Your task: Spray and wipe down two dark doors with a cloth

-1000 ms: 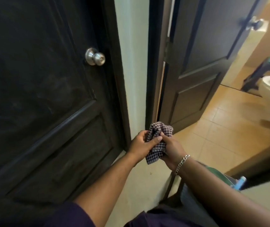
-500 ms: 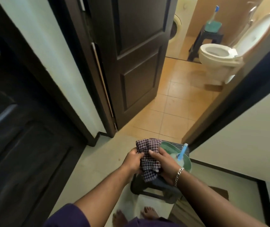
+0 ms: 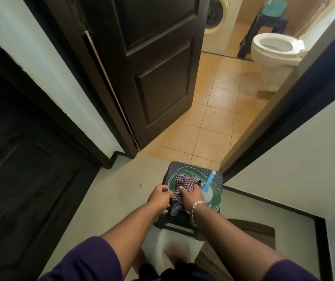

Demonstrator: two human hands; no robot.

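Observation:
A checked cloth (image 3: 183, 184) lies bunched over the rim of a green basket (image 3: 215, 196), which sits on a dark stool (image 3: 182, 222). My right hand (image 3: 191, 196) grips the cloth from above. My left hand (image 3: 159, 198) is beside it at the basket's left rim, fingers curled and touching the cloth's hanging end. A spray bottle with a blue nozzle (image 3: 208, 182) stands in the basket. One dark door (image 3: 26, 189) is shut on the left. The other dark door (image 3: 154, 61) stands open into a bathroom.
Beyond the open door are tan floor tiles (image 3: 213, 118), a white toilet (image 3: 274, 49), a washing machine (image 3: 216, 15) and a second stool with a teal item (image 3: 272, 9). A white wall (image 3: 304, 159) closes the right side. My bare feet are below the stool.
My view has swung from the left door down and right to the stool. Both hands have lowered the cloth onto the green basket.

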